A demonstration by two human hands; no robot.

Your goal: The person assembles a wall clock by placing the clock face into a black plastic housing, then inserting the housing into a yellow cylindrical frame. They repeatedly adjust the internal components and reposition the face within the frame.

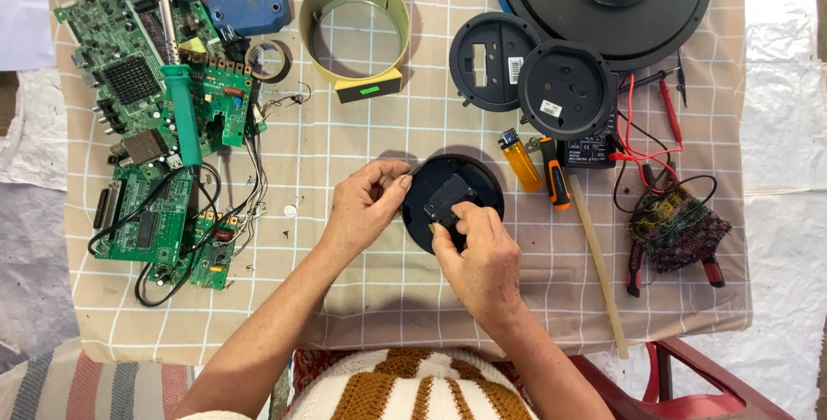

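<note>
Black plastic, a round disc, sits mid-cloth between both hands. The left hand pinches its rim at nine o'clock, fingers curled shut on the edge. The right hand comes in from six o'clock, thumb and forefinger closed on a small dark square module seated at the disc's centre; the module sits slightly skewed. An orange lighter and an orange-handled screwdriver lie near, at two o'clock. The right hand is nearer the module.
</note>
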